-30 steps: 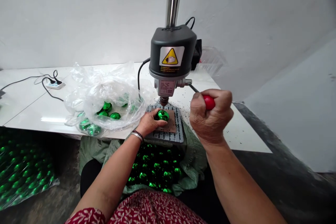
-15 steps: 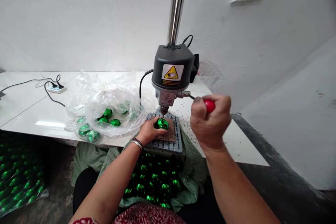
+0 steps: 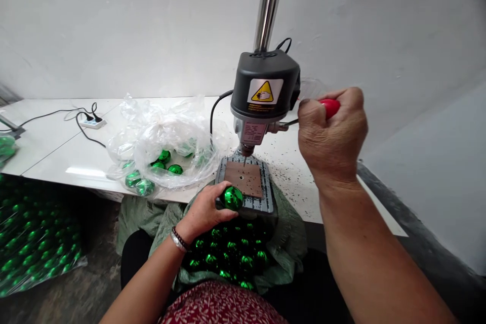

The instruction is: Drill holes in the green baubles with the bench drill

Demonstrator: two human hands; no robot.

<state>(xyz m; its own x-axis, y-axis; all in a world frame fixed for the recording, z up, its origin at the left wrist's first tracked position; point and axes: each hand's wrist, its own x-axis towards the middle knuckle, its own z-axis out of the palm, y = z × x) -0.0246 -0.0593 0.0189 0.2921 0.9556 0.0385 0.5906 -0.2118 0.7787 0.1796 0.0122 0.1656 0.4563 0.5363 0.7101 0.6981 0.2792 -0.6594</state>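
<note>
Green ball, glossy, mirror-like skin. Position: near the front left corner of the grey base plate, out from under the drill bit; whether its underside touches the plate, cannot tell.

Left hand: partly open, curved to the ball's width, fingers at the far side, thumb at the near side. Ball held between them, its right side exposed.

Right hand: closed in a fist round the red knob on the lever of the drill press. Knob shows between thumb and curled fingers.

Handling, by judgement: ball probably light and hollow, thin-walled, fairly stiff but liable to dent or crack if squeezed hard. Smooth finish likely slippery, quick to roll if let go. Best hold: low on opposite sides, around the widest part, light even pressure, top left uncovered, fingertips away from the bit. Knob looks firm and rounded, fit for a full-palm grip.

Around: brown board on the plate, small hole in it, dark chips scattered about. Clear plastic bag with more green balls on the white table, left of the press. Open sack below the plate, many similar balls inside.
</note>
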